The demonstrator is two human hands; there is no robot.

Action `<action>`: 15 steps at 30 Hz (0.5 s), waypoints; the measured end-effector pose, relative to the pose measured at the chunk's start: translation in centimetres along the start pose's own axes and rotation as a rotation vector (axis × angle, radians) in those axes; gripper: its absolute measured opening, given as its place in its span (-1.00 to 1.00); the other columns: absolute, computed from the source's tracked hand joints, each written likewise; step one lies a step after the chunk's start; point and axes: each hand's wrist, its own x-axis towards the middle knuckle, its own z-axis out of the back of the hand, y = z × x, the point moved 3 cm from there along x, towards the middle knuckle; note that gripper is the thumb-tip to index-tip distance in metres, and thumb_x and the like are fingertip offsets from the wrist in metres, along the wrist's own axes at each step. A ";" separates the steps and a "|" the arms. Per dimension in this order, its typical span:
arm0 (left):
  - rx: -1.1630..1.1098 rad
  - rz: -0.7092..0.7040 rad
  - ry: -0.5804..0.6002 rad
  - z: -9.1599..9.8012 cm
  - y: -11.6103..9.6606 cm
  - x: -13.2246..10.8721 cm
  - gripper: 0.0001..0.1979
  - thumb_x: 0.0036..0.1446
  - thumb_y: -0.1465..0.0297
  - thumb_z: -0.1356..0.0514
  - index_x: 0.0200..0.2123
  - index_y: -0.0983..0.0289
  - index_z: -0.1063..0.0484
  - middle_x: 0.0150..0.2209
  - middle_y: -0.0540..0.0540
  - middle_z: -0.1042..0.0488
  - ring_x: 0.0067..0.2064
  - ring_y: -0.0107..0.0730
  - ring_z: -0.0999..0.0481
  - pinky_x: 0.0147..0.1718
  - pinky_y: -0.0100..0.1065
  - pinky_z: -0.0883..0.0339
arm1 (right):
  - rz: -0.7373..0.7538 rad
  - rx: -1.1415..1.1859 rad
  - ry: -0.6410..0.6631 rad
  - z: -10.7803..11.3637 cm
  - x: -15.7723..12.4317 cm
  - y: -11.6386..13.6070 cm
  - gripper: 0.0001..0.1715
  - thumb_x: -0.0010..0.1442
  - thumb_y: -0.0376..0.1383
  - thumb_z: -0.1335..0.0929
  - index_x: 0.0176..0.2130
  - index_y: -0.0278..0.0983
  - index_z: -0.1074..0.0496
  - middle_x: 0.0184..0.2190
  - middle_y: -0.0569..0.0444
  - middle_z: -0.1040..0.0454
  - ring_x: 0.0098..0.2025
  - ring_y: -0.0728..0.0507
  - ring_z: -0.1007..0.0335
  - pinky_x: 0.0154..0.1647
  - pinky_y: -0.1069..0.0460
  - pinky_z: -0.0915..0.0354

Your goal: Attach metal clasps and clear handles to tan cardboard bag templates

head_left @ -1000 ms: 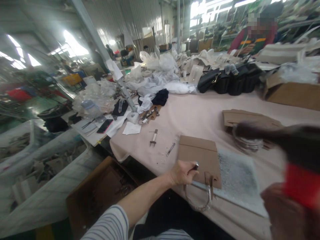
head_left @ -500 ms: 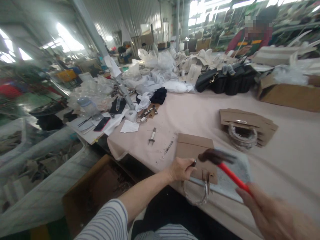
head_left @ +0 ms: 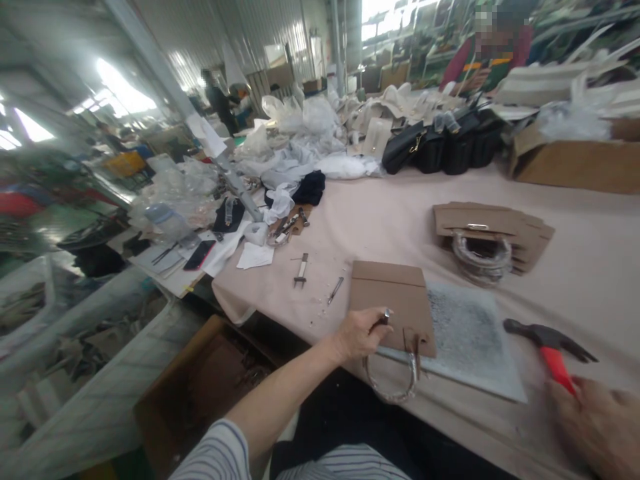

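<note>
My left hand is closed around a short metal punch, its shiny top end showing above my fingers. It rests over a taupe leather bag panel, whose handle, wrapped in clear film, hangs over the table's near edge. Under the panel lies a grey slab. At the right, my right hand grips the red handle of a claw hammer, its dark head low by the slab's right side. The punch's lower end is hidden by my hand.
Stacked taupe panels with a wrapped handle lie farther back. Left of my work are a slim metal tool and a metal divider-like tool. Black bags, a cardboard box and plastic wrapping stand behind; a person sits beyond.
The hammer has swung away from above the panel to the right and down beside the slab. My left hand stays on the panel with the punch. The camera view has shifted slightly.
</note>
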 end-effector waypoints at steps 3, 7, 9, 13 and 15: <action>-0.011 0.016 -0.004 -0.1 0.1 -0.1 -0.79 0.24 0.37 -0.23 -0.08 0.32 -0.50 -0.22 0.15 -0.63 -0.22 -0.29 -0.64 -0.14 -0.32 -0.55 | 0.379 -0.203 -0.079 -1.9 -0.4 6.3 -0.63 0.28 -0.02 -0.26 -0.22 -0.22 -0.47 -0.19 -0.34 -0.49 -0.18 -0.39 -0.45 -0.20 -0.27 -0.33; -0.011 0.055 0.016 -0.1 0.1 -0.1 -0.88 0.25 0.39 -0.22 -0.18 0.30 -0.51 -0.26 0.13 -0.62 -0.22 -0.30 -0.63 -0.14 -0.32 -0.54 | 0.634 -0.029 0.054 -7.2 -1.6 13.9 -0.58 0.35 -0.09 -0.25 0.02 -0.33 -0.41 -0.01 -0.23 -0.46 0.00 -0.35 -0.38 -0.01 -0.23 -0.33; -0.010 0.073 0.024 -0.1 0.1 -0.1 -0.89 0.26 0.39 -0.21 -0.21 0.29 -0.51 -0.28 0.12 -0.61 -0.22 -0.30 -0.62 -0.14 -0.32 -0.53 | 0.664 -0.048 0.106 -9.6 -2.3 15.4 -0.62 0.33 -0.13 -0.27 0.00 -0.31 -0.43 -0.01 -0.18 -0.45 -0.02 -0.35 -0.36 -0.03 -0.24 -0.31; -0.043 0.083 -0.011 0.1 0.1 -0.3 -0.87 0.27 0.36 -0.21 -0.24 0.29 -0.51 -0.29 0.12 -0.61 -0.24 -0.33 -0.62 -0.17 -0.34 -0.53 | 0.636 -0.092 0.113 -11.4 -3.0 15.4 -0.64 0.32 -0.17 -0.27 0.01 -0.29 -0.44 0.00 -0.15 -0.44 0.00 -0.36 -0.32 -0.01 -0.27 -0.26; -0.066 0.078 -0.060 0.2 0.2 -0.5 -0.85 0.28 0.35 -0.20 -0.24 0.30 -0.52 -0.30 0.12 -0.61 -0.28 -0.35 -0.62 -0.22 -0.37 -0.54 | 0.638 -0.081 0.114 -11.4 -2.9 15.1 -0.63 0.32 -0.17 -0.26 0.01 -0.30 -0.43 0.01 -0.14 -0.43 0.01 -0.35 -0.32 -0.01 -0.27 -0.25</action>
